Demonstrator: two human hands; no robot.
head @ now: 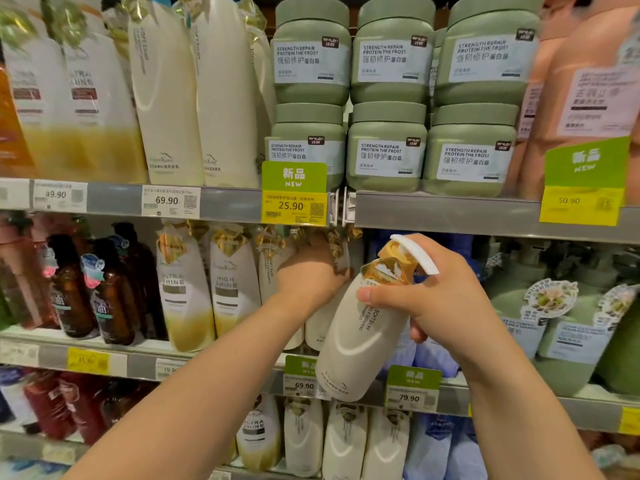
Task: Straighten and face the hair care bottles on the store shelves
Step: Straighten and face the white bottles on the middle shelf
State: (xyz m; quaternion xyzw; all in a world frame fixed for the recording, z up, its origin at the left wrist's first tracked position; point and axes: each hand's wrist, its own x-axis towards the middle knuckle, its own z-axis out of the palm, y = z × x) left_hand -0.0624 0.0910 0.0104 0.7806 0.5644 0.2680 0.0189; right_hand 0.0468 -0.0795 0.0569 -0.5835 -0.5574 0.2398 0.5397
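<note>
The right hand (446, 303) grips a cream pump bottle (360, 337) by its shoulder and neck, fingers curled round it, holding it tilted in the air in front of the middle shelf (138, 362), its white pump head (417, 252) leaning up and to the right and its base hanging before the shelf's front edge between two green price tags. The left hand (311, 271) reaches into the middle shelf and wraps its fingers round the upper part of another cream bottle (322, 323) that stands in the row there, just left of the lifted one. Further left on the same shelf stand cream-and-yellow bottles (185, 289) and brown bottles (114, 292). On the upper shelf (446, 211), green jars (386, 98) are stacked in two tiers, labels facing forward.
</note>
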